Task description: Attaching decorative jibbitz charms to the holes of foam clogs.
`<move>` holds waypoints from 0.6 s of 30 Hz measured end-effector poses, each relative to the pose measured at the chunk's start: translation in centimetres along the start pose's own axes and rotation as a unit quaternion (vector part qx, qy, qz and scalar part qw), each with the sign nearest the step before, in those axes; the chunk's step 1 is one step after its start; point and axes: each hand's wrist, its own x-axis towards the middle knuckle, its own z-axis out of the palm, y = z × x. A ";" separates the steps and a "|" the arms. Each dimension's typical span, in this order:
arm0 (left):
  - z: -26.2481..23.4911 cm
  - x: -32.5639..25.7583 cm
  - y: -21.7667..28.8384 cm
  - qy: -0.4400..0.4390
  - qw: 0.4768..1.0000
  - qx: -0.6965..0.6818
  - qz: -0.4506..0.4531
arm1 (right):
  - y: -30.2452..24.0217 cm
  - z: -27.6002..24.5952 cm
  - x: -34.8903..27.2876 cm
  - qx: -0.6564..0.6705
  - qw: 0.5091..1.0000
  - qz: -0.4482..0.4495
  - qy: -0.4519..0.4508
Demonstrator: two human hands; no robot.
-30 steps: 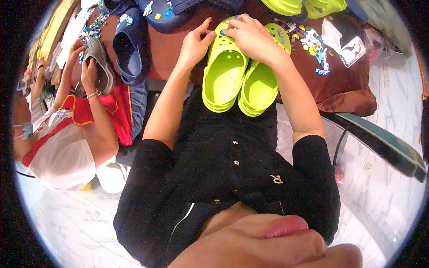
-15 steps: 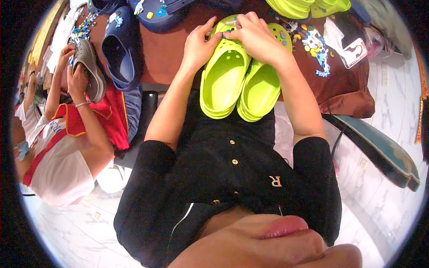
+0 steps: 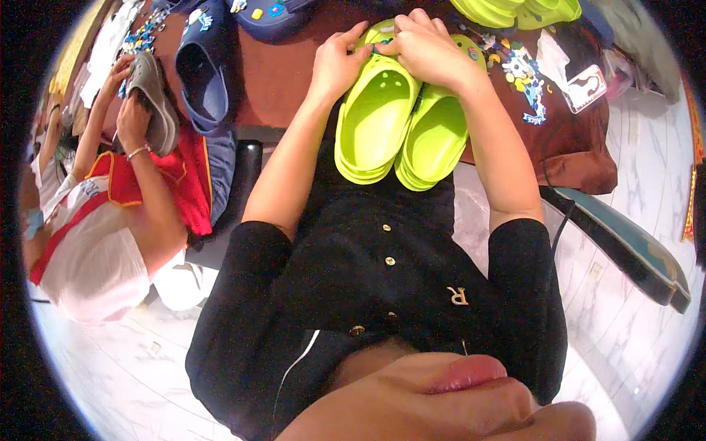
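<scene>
Both hands [image 3: 382,55] on 2 lime clogs [image 3: 401,125] at table edge [image 3: 294,110]

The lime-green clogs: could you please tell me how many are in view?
4: left clog and right clog side by side under the person's hands, two more at the top edge, partly cut off; others may be hidden.

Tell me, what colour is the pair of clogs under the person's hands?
The clogs are bright lime green, seen best in the head view.
</scene>
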 end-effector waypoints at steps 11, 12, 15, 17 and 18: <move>-0.7 1.3 -1.2 -0.080 0.982 -0.137 -0.100 | 0.4 2.0 1.9 0.102 0.986 0.038 0.127; -0.7 1.3 -1.2 -0.083 0.980 -0.148 -0.106 | 0.2 1.8 2.1 0.099 0.986 0.054 0.126; -0.7 1.4 -1.1 -0.083 0.980 -0.143 -0.108 | -0.3 1.5 2.2 0.082 0.983 0.101 0.129; -0.8 1.4 -1.1 -0.077 0.983 -0.126 -0.106 | -0.3 1.5 2.3 0.068 0.980 0.130 0.131; -0.8 1.3 -0.9 -0.076 0.984 -0.118 -0.106 | 0.0 1.6 2.5 0.068 0.979 0.141 0.133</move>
